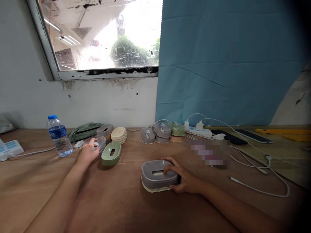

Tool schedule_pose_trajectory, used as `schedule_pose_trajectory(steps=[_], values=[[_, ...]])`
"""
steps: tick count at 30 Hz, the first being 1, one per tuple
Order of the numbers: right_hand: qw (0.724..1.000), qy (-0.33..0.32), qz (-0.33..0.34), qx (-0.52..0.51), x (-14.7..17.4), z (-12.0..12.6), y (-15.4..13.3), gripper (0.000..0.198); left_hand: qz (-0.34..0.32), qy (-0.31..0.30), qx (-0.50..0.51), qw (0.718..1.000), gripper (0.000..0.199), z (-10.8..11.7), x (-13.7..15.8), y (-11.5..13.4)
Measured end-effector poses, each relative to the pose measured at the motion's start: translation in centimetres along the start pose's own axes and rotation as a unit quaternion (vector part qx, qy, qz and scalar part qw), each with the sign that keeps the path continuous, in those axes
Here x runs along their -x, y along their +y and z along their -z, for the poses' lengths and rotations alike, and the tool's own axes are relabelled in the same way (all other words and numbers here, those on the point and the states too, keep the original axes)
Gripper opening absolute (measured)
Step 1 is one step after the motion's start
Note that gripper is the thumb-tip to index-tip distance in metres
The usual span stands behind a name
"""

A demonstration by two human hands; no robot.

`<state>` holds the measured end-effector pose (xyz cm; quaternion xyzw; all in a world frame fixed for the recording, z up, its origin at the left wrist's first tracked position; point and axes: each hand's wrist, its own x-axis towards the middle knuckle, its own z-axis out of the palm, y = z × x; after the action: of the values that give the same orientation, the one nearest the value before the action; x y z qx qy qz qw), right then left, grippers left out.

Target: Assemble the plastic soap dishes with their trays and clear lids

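Note:
My right hand (181, 176) grips the right end of a grey oval plastic box (148, 176) with a slot in its top and a cream rim at the bottom. Its thumb presses the near side, while the other fingers lie over the top and the slot. To the left, my left hand (88, 152) has its fingers curled over a clear plastic lid (101, 141); part of the lid is hidden by the hand. Just right of that hand sits a green oval slotted box cover (112, 153). Behind it are stacked cream oval pieces (119, 134) and grey slotted covers (104, 129).
Grey boxes (162, 129) and a green-topped box (177, 128) stand at the back. A water bottle (59, 137) is upright at left, near a green pouch (85, 130). White cables (262, 194), a power strip (200, 131) and phones (254, 136) lie at right.

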<state>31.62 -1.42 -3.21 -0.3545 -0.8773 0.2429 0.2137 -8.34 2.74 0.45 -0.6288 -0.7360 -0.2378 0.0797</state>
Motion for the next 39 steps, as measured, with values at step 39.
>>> schedule_pose_trajectory(steps=[39], values=[[0.994, -0.007, -0.02, 0.107, 0.7, -0.2, -2.3, 0.041, 0.117, -0.088, 0.826, 0.544, 0.033, -0.4, 9.0, 13.5]])
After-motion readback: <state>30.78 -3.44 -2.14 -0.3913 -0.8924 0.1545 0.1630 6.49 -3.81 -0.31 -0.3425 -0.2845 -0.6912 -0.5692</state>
